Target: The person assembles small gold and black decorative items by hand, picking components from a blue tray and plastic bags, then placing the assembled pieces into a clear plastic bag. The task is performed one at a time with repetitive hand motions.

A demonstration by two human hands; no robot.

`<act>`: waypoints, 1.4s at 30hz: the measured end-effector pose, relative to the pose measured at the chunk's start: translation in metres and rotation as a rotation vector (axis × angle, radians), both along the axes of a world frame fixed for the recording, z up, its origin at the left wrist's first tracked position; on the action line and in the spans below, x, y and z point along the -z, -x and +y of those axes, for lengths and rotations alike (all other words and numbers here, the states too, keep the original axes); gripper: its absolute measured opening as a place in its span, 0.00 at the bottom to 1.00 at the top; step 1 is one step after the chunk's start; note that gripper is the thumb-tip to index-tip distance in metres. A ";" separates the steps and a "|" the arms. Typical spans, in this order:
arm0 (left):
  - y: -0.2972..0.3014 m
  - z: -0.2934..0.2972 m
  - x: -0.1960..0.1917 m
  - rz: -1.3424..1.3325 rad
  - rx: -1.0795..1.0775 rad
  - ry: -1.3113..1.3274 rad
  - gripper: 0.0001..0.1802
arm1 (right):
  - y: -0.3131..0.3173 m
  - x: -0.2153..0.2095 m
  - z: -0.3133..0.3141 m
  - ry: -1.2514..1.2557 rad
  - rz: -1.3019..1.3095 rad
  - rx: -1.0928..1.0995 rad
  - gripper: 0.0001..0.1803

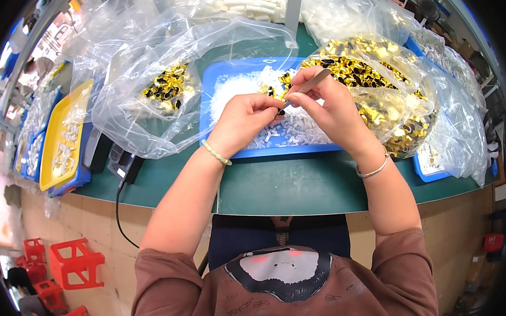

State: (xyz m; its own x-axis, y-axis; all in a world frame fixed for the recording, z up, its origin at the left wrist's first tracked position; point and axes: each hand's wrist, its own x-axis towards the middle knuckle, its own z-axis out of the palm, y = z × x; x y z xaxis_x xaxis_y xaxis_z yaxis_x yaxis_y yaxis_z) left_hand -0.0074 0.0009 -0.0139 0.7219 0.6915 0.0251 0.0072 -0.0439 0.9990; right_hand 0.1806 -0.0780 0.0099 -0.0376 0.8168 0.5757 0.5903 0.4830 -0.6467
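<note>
Both my hands work close together over a blue tray (281, 151) heaped with small white pieces. My right hand (334, 108) is closed around a slim metal tool that looks like tweezers (313, 81), its tip slanting down toward my left fingers. My left hand (242, 123) pinches a small part with a black face (281, 113); its finer shape is too small to make out. Just beyond my fingertips, several gold-and-black pieces (286, 79) lie on the white ones in the tray.
A transparent bag (369, 70) full of gold-and-black pieces stands right of the tray; another bag (170, 90) lies left. A yellow tray (61, 152) sits at the far left beside a black device (123, 163) with a cable. Red stools (77, 264) stand on the floor.
</note>
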 end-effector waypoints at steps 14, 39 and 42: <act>0.003 0.005 -0.003 -0.125 0.070 0.165 0.17 | 0.001 -0.007 -0.001 0.042 0.161 0.075 0.12; -0.001 0.000 0.002 0.000 -0.006 -0.076 0.16 | 0.010 -0.004 -0.002 -0.047 0.127 0.102 0.12; -0.002 -0.001 0.001 -0.003 -0.015 -0.092 0.16 | 0.012 -0.004 -0.003 -0.065 0.109 0.113 0.12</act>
State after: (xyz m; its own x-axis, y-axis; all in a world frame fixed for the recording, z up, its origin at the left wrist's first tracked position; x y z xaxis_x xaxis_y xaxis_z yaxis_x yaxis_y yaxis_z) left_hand -0.0049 -0.0006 -0.0145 0.7115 0.6967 0.0915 0.0055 -0.1358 0.9907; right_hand 0.1686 -0.0815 0.0137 0.1178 0.7734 0.6229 0.5709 0.4605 -0.6797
